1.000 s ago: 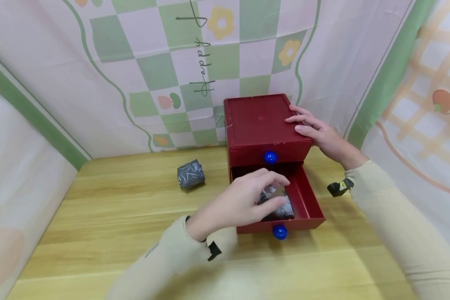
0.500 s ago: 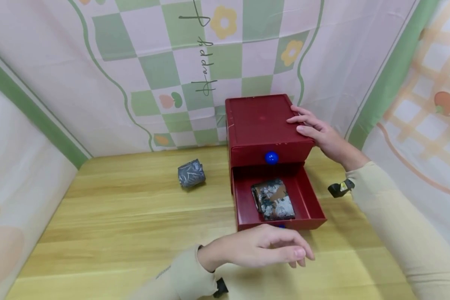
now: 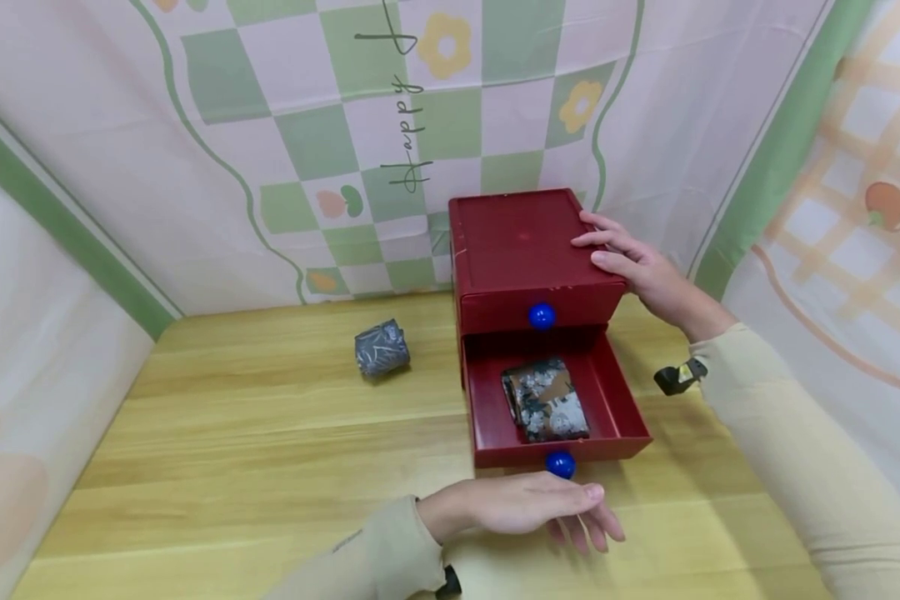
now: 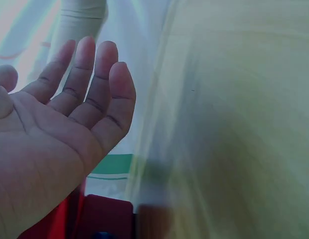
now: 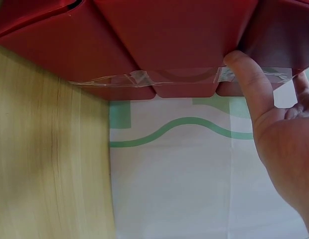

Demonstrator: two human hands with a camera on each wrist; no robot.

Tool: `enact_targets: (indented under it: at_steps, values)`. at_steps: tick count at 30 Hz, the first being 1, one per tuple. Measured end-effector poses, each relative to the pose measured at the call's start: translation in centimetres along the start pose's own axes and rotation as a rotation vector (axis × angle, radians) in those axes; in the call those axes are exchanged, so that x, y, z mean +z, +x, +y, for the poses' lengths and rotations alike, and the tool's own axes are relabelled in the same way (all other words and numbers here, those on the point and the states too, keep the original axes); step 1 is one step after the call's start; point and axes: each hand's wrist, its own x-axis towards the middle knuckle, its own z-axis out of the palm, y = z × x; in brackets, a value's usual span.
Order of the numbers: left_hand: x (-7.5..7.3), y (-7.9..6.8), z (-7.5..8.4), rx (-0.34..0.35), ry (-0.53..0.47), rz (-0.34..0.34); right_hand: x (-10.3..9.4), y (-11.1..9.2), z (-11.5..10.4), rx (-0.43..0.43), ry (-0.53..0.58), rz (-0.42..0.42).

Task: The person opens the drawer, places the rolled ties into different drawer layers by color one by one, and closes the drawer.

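Note:
A red two-drawer cabinet point(image 3: 521, 242) stands at the back, its lower drawer point(image 3: 607, 396) pulled out. Inside the drawer lies a folded camouflage-patterned cloth point(image 3: 547, 400). My left hand point(image 3: 528, 504) hovers just in front of the lower drawer's blue knob point(image 3: 560, 465), holding nothing. Its fingers point(image 4: 84, 64) are loosely extended in the left wrist view, palm showing. My right hand point(image 3: 641, 271) rests on the right edge of the cabinet's top, fingers spread. In the right wrist view, one finger point(image 5: 251, 82) lies against the cabinet's side.
A rolled dark grey patterned cloth point(image 3: 382, 348) lies on the wooden table point(image 3: 270, 433), left of the cabinet. The upper drawer with its blue knob point(image 3: 542, 316) is closed. Patterned curtains point(image 3: 390, 167) hang behind and at both sides.
My left hand has drawn back from above the cloth in the drawer toward me, then turned so its fingers spread before the knob. The right hand stays put.

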Motion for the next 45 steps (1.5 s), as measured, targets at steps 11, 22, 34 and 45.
enact_targets:
  at_steps: [11,22,34,45]
  values:
    - [0.2,0.1,-1.9,-0.114,-0.033,0.029,0.0,0.0,-0.2,0.001,-0.012,0.001]
    - [-0.1,0.1,-2.7,-0.192,-0.363,0.028,0.0,0.0,-0.1,0.005,-0.01,0.0]
    - [-0.3,0.4,-2.6,-0.172,-0.454,-0.029,0.0,-0.1,-0.1,0.014,-0.032,0.006]
    - [-0.3,0.5,-2.5,-0.165,-0.495,-0.048,0.0,0.0,0.1,0.005,-0.017,0.005]
